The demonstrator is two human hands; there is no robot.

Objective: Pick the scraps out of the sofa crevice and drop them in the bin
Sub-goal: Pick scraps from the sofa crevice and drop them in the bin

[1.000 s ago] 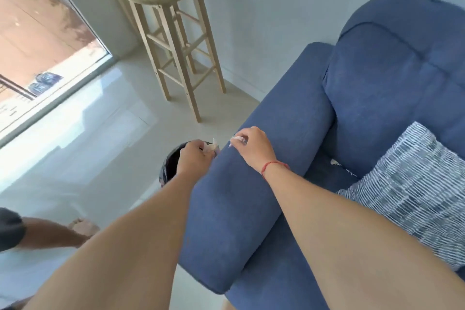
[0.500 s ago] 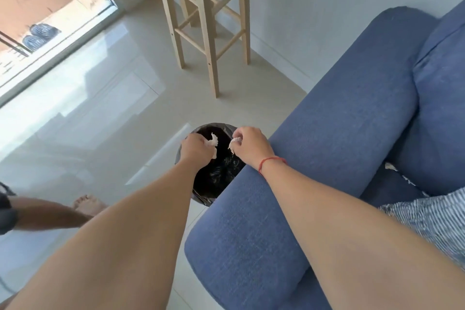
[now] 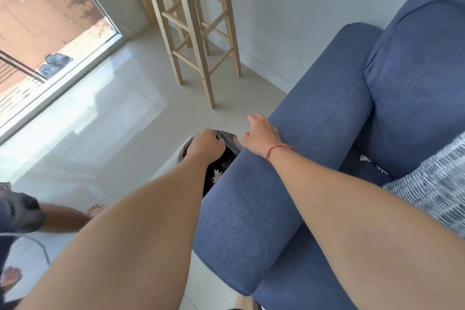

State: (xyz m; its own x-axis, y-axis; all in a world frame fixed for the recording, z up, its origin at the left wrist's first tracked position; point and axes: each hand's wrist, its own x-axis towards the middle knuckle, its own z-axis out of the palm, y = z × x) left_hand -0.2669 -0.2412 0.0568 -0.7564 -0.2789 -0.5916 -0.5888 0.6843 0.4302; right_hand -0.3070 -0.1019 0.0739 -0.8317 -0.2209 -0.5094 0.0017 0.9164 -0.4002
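Note:
The black-lined bin (image 3: 232, 143) stands on the floor against the blue sofa's armrest (image 3: 314, 138). White scraps (image 3: 216, 174) lie inside it. My left hand (image 3: 206, 145) hovers over the bin's mouth as a closed fist, with no scrap showing in it. My right hand (image 3: 261, 136) rests at the armrest's outer edge beside the bin, fingers spread and empty. More white scraps (image 3: 363, 158) show in the crevice between the armrest and the seat cushion.
A tall wooden stool (image 3: 198, 40) stands on the tiled floor behind the bin. A striped cushion (image 3: 432, 184) lies on the sofa seat at right. Another person's leg and foot (image 3: 65, 216) are at the left edge. A glass door (image 3: 50, 33) runs along the far left.
Both hands held white scraps above the bin half a second ago. Now the right hand has spread open and empty, and scraps lie in the bin. The view has tilted up slightly.

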